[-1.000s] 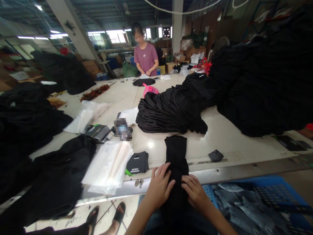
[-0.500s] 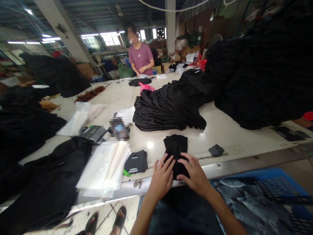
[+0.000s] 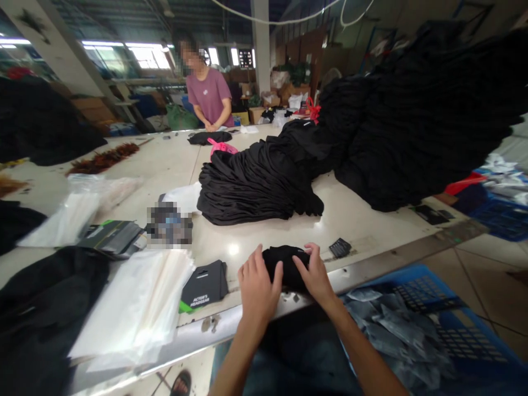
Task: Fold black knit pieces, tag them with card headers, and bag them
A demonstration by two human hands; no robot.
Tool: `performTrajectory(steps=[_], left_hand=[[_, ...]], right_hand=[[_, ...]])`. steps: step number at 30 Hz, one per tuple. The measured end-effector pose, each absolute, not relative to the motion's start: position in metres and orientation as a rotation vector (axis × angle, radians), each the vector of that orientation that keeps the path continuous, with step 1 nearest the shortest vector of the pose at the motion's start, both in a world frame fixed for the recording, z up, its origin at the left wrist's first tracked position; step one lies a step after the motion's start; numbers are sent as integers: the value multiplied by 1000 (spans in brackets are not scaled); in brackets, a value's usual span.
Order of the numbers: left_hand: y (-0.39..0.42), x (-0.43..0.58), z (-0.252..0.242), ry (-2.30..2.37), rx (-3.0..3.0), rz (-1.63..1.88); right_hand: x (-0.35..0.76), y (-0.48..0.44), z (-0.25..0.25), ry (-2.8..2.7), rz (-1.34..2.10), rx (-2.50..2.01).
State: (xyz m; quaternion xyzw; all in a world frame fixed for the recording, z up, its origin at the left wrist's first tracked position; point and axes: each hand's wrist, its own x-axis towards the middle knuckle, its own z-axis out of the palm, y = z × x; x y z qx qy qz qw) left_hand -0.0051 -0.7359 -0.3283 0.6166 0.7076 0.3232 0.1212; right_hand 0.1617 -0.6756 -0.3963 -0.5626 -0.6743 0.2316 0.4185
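A small piece of black fabric [image 3: 287, 268], folded into a short bundle, lies at the table's front edge between my hands. My left hand [image 3: 259, 283] grips its left side, with the thumb over the fabric and the fingers along the outer edge. At the other side my right hand [image 3: 317, 275] has thumb and forefinger around the upper right corner, where a small pale mark shows. Left of my hands are black cards [image 3: 204, 286] reading "ACTOR'S HEADGEAR". Small black tags [image 3: 340, 247] lie to the right.
A heap of layered black fabric [image 3: 256, 187] lies ahead, with a larger pile [image 3: 404, 126] behind it. Clear plastic bags [image 3: 136, 302] are stacked at left. A blue crate [image 3: 424, 286] of packed bags stands below the edge at right. Another person [image 3: 209, 99] works across the table.
The black fabric, earlier laid out longer, is now folded shorter. My hands have moved from flat on top of it to its two sides. The view has shifted right.
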Motion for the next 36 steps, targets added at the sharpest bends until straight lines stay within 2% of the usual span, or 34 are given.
performTrajectory(steps=[4, 8, 13, 16, 20, 26, 32, 36], left_hand=[[-717, 32, -344, 1976, 2354, 837], [-697, 29, -361, 1712, 2358, 618], [-707, -22, -336, 1503, 2447, 567], [-745, -81, -326, 1666, 2421, 643], [-798, -168, -345, 2007, 2442, 592], [-827, -211, -366, 2001, 2643, 373], [-834, -196, -346, 2022, 2713, 769], [-810, -137, -341, 2014, 2622, 1260]], right_hand=[[174, -641, -394, -1798, 534, -1521], [236, -635, -384, -1777, 344, -1714], [297, -626, -393, -1719, 274, -1881], [307, -620, -403, -1731, 315, -1843], [312, -621, -405, -1658, 365, -1831], [319, -625, -411, -1668, 191, -1736], [319, -628, -403, -1688, 76, -1593], [287, -640, -364, -1429, 456, -1572]])
